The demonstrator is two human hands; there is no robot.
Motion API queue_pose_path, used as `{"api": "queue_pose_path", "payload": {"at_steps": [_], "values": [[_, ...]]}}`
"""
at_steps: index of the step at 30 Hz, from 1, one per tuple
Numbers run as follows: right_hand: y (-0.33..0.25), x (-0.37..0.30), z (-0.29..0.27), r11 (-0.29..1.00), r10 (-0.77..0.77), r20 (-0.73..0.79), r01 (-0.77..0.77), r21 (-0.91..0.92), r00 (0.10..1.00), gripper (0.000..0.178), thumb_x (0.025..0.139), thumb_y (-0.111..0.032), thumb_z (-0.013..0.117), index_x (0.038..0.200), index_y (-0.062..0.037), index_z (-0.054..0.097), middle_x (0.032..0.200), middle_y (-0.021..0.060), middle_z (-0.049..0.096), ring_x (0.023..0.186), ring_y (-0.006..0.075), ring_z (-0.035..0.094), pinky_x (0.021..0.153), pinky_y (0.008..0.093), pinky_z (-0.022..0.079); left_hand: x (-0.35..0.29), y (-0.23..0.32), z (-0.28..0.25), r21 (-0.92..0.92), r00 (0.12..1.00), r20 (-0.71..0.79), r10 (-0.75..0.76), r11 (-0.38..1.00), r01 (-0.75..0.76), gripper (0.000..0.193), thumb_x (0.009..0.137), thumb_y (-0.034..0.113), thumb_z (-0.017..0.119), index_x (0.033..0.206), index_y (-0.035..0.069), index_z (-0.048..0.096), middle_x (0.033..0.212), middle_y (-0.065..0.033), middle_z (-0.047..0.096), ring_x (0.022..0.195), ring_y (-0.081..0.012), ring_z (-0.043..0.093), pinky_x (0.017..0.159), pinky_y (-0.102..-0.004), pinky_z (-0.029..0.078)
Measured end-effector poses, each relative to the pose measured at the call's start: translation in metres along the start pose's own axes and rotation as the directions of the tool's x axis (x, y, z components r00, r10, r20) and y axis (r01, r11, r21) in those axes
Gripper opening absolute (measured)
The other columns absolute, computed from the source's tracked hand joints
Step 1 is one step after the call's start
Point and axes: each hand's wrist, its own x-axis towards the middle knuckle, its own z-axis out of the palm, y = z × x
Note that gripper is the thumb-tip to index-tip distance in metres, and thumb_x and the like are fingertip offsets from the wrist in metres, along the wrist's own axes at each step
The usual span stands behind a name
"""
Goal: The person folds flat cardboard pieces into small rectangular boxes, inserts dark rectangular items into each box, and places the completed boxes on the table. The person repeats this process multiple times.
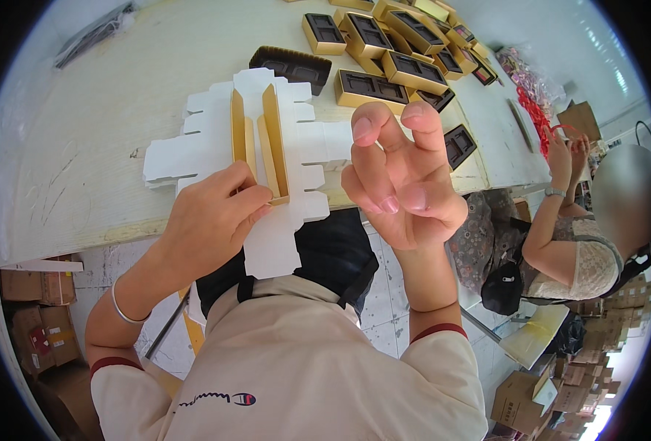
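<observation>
Black tray (290, 67) just beyond white cardboard blanks (182, 156), near gold boxes (411, 82).

The head-worn fisheye looks steeply down onto the nearby worktable (83, 147).

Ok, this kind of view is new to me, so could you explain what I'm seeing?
No machine: these are a person's bare hands, seen from a wide camera on their head, which bends straight edges. On the table lie white card blanks, with a gold card piece on top, its sides raised. The left hand seems to pinch its near end; the right hand is raised, palm up, fingers curled, holding nothing visible. Beyond are gold boxes with dark inserts. A co-worker is at right.
</observation>
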Motion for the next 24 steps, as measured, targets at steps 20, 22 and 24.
{"api": "queue_pose_path", "payload": {"at_steps": [20,22,24], "values": [[-0.006,0.001,-0.001,0.909,0.097,-0.007,-0.092,-0.406,0.995,0.053,0.071,0.007,0.049,0.123,0.0008,0.050,0.121,0.0160,0.052,0.072,0.0166,0.048,0.066,0.0314,0.041,-0.002,0.000,-0.001,-0.010,1.000,-0.016,0.012,1.000,-0.013,0.006,0.079,0.004,0.066,0.085,0.004,0.063,0.080,-0.0066,0.052,0.067,-0.0233,0.058,0.057,-0.0323,0.047],[-0.007,0.002,-0.004,0.564,0.181,0.040,-0.070,-0.823,0.983,0.046,0.072,0.004,0.055,0.117,-0.0014,0.057,0.122,0.0161,0.053,0.079,0.0216,0.053,0.071,0.0334,0.044,-0.002,0.001,-0.002,-0.013,1.000,0.006,-0.008,1.000,0.009,0.006,0.080,0.005,0.066,0.085,0.004,0.063,0.080,-0.0064,0.053,0.067,-0.0238,0.058,0.058,-0.0329,0.046],[-0.004,0.004,-0.005,-0.020,0.321,0.074,0.085,-0.996,0.944,0.043,0.070,0.000,0.062,0.112,-0.0050,0.063,0.123,0.0163,0.054,0.087,0.0273,0.055,0.076,0.0343,0.047,-0.002,-0.001,-0.006,-0.049,0.999,0.031,-0.006,0.999,0.008,0.008,0.080,0.004,0.066,0.087,0.003,0.063,0.080,-0.0077,0.055,0.065,-0.0250,0.057,0.057,-0.0332,0.046]]}}
